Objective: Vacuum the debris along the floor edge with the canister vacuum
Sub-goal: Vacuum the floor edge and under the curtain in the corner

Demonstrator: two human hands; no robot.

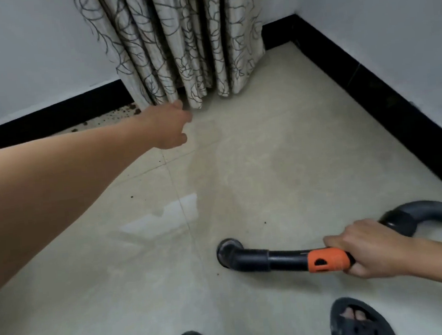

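Debris (119, 116) lies along the baseboard (50, 118) beside the curtain (191, 49), well away from the nozzle (228, 252). Your right hand (366, 250) grips the wand (286, 259); your left hand (171, 129) nears the hem, fingers too blurred to read. Loose fabric could get sucked in.

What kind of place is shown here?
Probably a corner of a room in a home: a patterned curtain hangs almost to the tiled floor, a black skirting board lines the white walls, and the person wears slippers.
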